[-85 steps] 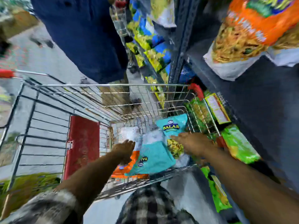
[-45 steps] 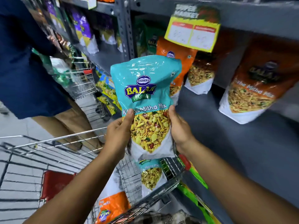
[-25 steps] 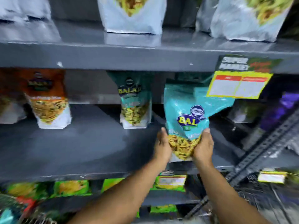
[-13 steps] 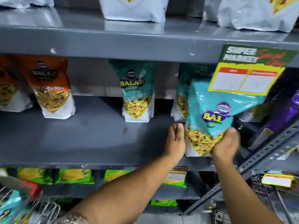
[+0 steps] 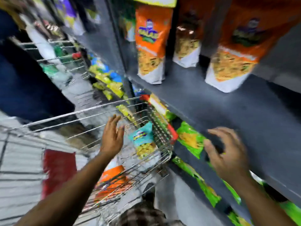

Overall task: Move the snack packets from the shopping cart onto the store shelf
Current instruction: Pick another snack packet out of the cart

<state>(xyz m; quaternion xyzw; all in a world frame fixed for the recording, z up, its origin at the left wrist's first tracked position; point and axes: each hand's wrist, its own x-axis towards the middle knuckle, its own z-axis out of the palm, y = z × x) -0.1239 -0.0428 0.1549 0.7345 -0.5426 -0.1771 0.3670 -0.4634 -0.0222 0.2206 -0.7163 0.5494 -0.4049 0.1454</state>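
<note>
A wire shopping cart [image 5: 91, 110] stands at the lower left beside the grey store shelf [image 5: 236, 115]. Inside it a teal snack packet [image 5: 143, 141] leans against the right wall, and an orange packet [image 5: 112, 178] lies lower down. My left hand [image 5: 112, 137] hovers over the cart with fingers spread, holding nothing. My right hand [image 5: 228, 152] floats empty in front of the shelf edge, fingers apart. Orange packets [image 5: 151, 44] stand upright on the shelf. The picture is blurred by motion.
Green packets [image 5: 190, 139] fill the lower shelf under my right hand. A person in dark blue [image 5: 24, 82] stands at the left with a second wire cart [image 5: 65, 62]. A red flap [image 5: 58, 170] sits in my cart's child seat.
The teal packet I held with both hands at the shelf has been let go. My view has swung back down to the cart, and both hands are now empty and open.
</note>
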